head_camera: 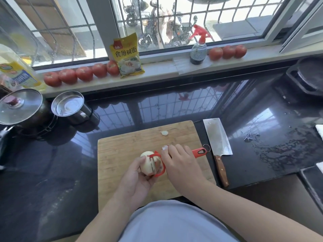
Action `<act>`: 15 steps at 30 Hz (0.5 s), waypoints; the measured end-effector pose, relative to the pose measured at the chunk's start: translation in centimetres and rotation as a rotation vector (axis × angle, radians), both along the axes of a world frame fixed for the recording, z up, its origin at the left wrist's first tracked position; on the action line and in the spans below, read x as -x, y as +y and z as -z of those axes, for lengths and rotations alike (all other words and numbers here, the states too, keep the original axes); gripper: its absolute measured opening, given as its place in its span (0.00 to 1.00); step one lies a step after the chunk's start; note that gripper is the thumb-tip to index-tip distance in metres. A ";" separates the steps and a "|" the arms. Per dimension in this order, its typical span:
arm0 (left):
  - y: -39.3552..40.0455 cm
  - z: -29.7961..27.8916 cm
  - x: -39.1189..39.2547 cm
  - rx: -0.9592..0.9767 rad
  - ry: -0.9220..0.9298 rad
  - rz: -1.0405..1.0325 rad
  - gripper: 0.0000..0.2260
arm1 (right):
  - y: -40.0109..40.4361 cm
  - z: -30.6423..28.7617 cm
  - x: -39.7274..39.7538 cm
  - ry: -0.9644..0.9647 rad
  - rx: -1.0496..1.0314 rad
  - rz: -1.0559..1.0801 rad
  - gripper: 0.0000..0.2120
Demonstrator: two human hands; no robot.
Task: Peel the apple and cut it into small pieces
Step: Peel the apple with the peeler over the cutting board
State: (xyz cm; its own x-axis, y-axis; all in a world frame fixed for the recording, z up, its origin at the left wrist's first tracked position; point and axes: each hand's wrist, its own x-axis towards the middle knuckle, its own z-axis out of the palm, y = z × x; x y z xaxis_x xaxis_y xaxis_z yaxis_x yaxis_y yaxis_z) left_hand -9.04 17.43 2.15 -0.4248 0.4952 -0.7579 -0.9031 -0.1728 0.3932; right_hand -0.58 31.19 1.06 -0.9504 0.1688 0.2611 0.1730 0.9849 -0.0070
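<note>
A yellow packet (127, 55) leaning against the window frame on the sill reads 食用碱面 in dark characters. The blue-and-yellow label on the big oil bottle (16, 70) at far left is too blurred to read.

The apple (147, 163), mostly pale and peeled, sits in the left hand (138, 180), whose fingers curl under and around it while the thumb presses its near side. It is held just above the wooden cutting board (122, 151), near the board's middle. The right hand (181, 165) grips the handle of a red peeler (199, 151), fingers folded over it; the peeler's red head and blade lie against the apple's right side. The handle's end, with a metal ring, sticks out past the knuckles.

One small pale piece (164, 133) lies near the board's far edge. One cleaver (217, 138) with a wooden handle rests on the dark counter (52, 163), just beside the board's right edge.

On the sill stand eight tomatoes: five in a row left of the packet (81, 74) and three at right (228, 51), beside one spray bottle (198, 49) with a red trigger. Two metal pots (68, 105) stand at the counter's left.
</note>
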 end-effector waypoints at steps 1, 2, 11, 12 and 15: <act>0.1 -0.2 -0.1 -0.012 0.002 0.001 0.12 | -0.2 -0.1 0.0 0.005 0.001 0.008 0.09; 0.3 -0.3 -0.1 -0.022 0.009 0.003 0.11 | -0.2 -0.2 0.1 0.009 -0.003 0.014 0.09; 0.3 0.0 -0.6 0.086 0.001 -0.026 0.10 | 2.1 1.1 -0.2 -0.057 -0.064 0.038 0.07; 0.3 -0.1 -0.6 0.079 -0.015 -0.046 0.08 | 2.8 1.6 -0.2 -0.131 -0.062 0.073 0.06; -0.1 -0.2 -0.3 0.078 -0.044 -0.070 0.08 | 5.0 2.6 -0.6 -0.401 -0.003 0.252 0.08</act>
State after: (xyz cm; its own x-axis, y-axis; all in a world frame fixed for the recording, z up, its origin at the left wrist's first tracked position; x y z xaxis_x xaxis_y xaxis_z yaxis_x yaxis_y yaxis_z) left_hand -8.78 17.35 2.35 -0.4220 0.4039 -0.8117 -0.9064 -0.2068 0.3684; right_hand 0.01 36.19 -1.52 -0.9057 0.4073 -0.1176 0.3955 0.9117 0.1116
